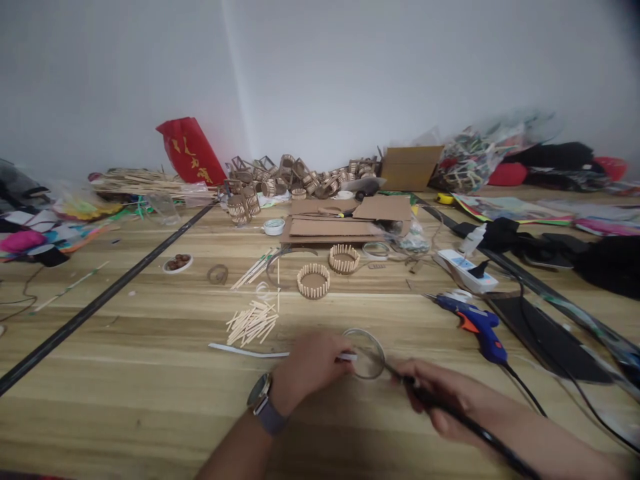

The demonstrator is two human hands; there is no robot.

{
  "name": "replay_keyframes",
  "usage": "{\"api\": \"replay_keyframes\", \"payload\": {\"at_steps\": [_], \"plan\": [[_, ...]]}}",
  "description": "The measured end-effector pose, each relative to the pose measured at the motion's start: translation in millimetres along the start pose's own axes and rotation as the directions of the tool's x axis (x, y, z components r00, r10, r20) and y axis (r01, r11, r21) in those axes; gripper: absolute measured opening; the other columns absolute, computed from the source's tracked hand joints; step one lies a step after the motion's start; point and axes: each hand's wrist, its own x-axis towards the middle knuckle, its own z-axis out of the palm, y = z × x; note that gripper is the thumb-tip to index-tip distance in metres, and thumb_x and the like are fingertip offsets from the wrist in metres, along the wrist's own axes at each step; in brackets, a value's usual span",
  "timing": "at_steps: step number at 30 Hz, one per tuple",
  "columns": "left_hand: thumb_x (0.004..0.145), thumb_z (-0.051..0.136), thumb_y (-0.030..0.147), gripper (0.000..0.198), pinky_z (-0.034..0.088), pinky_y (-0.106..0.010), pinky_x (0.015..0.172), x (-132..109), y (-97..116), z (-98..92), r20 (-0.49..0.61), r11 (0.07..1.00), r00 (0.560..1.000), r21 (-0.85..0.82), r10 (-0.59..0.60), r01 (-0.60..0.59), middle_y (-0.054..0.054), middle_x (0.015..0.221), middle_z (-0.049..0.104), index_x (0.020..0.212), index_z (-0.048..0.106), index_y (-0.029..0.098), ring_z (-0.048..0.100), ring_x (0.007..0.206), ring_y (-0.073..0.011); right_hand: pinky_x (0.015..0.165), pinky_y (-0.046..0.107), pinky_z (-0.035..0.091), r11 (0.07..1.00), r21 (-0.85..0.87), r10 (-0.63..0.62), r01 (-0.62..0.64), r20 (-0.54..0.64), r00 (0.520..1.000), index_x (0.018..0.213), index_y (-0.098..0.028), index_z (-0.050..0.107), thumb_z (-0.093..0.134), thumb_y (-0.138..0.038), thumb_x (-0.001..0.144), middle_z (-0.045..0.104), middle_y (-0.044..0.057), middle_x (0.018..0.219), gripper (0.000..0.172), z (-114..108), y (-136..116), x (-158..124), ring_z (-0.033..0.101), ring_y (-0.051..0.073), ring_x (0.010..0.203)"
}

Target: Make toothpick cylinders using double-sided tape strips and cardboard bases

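My left hand [315, 363], with a watch on the wrist, is closed on a narrow white strip [245, 351] whose tail lies leftward on the table. Past the fingertips a short white end pokes out over a thin, pale round ring [384, 347]. My right hand [450, 393] grips a long, thin black tool [465, 420]; its blurred grey tip reaches across the ring toward the left fingers. What kind of tool it is, I cannot tell. Beyond the hands stand two round pieces edged with short wooden pegs [313, 281], and a heap of thin wooden sticks [253, 323] lies left.
A blue glue gun [475, 323] lies at right with its cord trailing forward, near a white power strip [467, 270]. Flattened cardboard [335, 228] and many small stick-built pieces [300, 177] line the back. A small bowl [178, 265] of brown balls sits left.
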Motion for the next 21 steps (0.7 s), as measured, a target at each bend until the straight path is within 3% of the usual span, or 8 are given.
{"api": "replay_keyframes", "payload": {"at_steps": [4, 7, 9, 11, 14, 16, 19, 21], "plan": [[0.086, 0.062, 0.026, 0.009, 0.043, -0.024, 0.065, 2.2, -2.2, -0.9, -0.042, 0.997, 0.997, -0.039, -0.064, 0.063, 0.000, 0.087, 0.074, 0.087, 0.071, 0.023, 0.067, 0.081, -0.0185, 0.071, 0.034, 0.051, 0.938, -0.327, -0.019, -0.115, -0.380, 0.925, 0.103, -0.019, 0.063, 0.064, -0.046, 0.073, 0.066, 0.007, 0.082, 0.040, -34.6, 34.6, 38.1, 0.062, 0.026, 0.078], [0.089, 0.058, 0.025, 0.013, 0.044, -0.026, 0.071, 4.1, -2.2, -3.1, -0.040, 0.993, 0.995, -0.086, -0.087, 0.083, -0.003, 0.092, 0.074, 0.090, 0.070, 0.020, 0.066, 0.087, -0.0197, 0.081, 0.040, 0.049, 0.710, -0.650, -0.165, -0.273, -0.530, 0.832, 0.119, -0.009, 0.058, 0.059, -0.030, 0.078, 0.068, 0.018, 0.099, 0.046, -47.2, 56.3, 61.1, 0.064, 0.032, 0.091], [0.089, 0.057, 0.025, 0.014, 0.044, -0.027, 0.074, 4.5, -2.3, -3.8, -0.033, 0.989, 0.994, -0.111, -0.103, 0.099, -0.004, 0.094, 0.073, 0.091, 0.071, 0.019, 0.065, 0.089, -0.0209, 0.083, 0.044, 0.047, 0.520, -0.793, -0.282, -0.319, -0.511, 0.812, 0.117, -0.007, 0.060, 0.055, -0.025, 0.083, 0.068, 0.022, 0.101, 0.039, -39.4, 58.5, 64.5, 0.063, 0.035, 0.092], [0.089, 0.056, 0.024, 0.015, 0.044, -0.028, 0.074, 4.0, -2.7, -4.0, -0.045, 0.986, 0.991, -0.115, -0.124, 0.118, -0.005, 0.094, 0.073, 0.091, 0.071, 0.019, 0.065, 0.089, -0.0219, 0.084, 0.046, 0.045, 0.402, -0.889, -0.423, -0.220, -0.393, 0.817, 0.104, -0.012, 0.066, 0.053, -0.025, 0.087, 0.068, 0.020, 0.102, 0.025, -19.7, 51.5, 60.1, 0.062, 0.034, 0.093], [0.089, 0.054, 0.022, 0.017, 0.045, -0.029, 0.074, 2.1, -3.3, -5.4, -0.058, 0.985, 0.990, -0.117, -0.130, 0.123, -0.006, 0.091, 0.073, 0.090, 0.071, 0.019, 0.066, 0.088, -0.0228, 0.081, 0.038, 0.046, 0.419, -0.889, -0.498, 0.186, -0.054, 0.865, 0.102, -0.022, 0.066, 0.065, -0.031, 0.083, 0.068, 0.009, 0.098, 0.020, 15.4, 38.3, 52.5, 0.061, 0.027, 0.093], [0.089, 0.055, 0.022, 0.017, 0.045, -0.030, 0.075, 0.8, -3.3, -8.1, -0.051, 0.983, 0.992, -0.144, -0.119, 0.111, -0.006, 0.090, 0.074, 0.089, 0.071, 0.019, 0.066, 0.088, -0.0232, 0.076, 0.034, 0.045, 0.450, -0.847, -0.456, 0.281, 0.053, 0.889, 0.092, -0.024, 0.066, 0.072, -0.027, 0.077, 0.068, 0.004, 0.090, 0.016, 29.9, 37.0, 53.8, 0.062, 0.024, 0.086], [0.086, 0.058, 0.021, 0.016, 0.046, -0.032, 0.077, -0.8, -2.8, -12.5, -0.042, 0.973, 0.993, -0.208, -0.106, 0.095, -0.006, 0.095, 0.074, 0.095, 0.071, 0.020, 0.066, 0.090, -0.0248, 0.074, 0.034, 0.044, 0.419, -0.884, -0.481, 0.208, -0.022, 0.876, 0.081, -0.020, 0.064, 0.066, -0.015, 0.080, 0.068, 0.004, 0.082, 0.006, 31.0, 43.1, 62.2, 0.062, 0.022, 0.079], [0.083, 0.059, 0.020, 0.024, 0.047, -0.034, 0.078, -1.8, -2.6, -12.6, -0.050, 0.967, 0.991, -0.229, -0.123, 0.108, -0.009, 0.100, 0.074, 0.106, 0.069, 0.019, 0.067, 0.092, -0.0272, 0.077, 0.036, 0.044, 0.400, -0.900, -0.590, 0.177, -0.105, 0.800, 0.094, -0.018, 0.064, 0.062, -0.016, 0.084, 0.068, 0.007, 0.089, 0.011, 26.1, 42.6, 65.4, 0.061, 0.024, 0.084]]}}
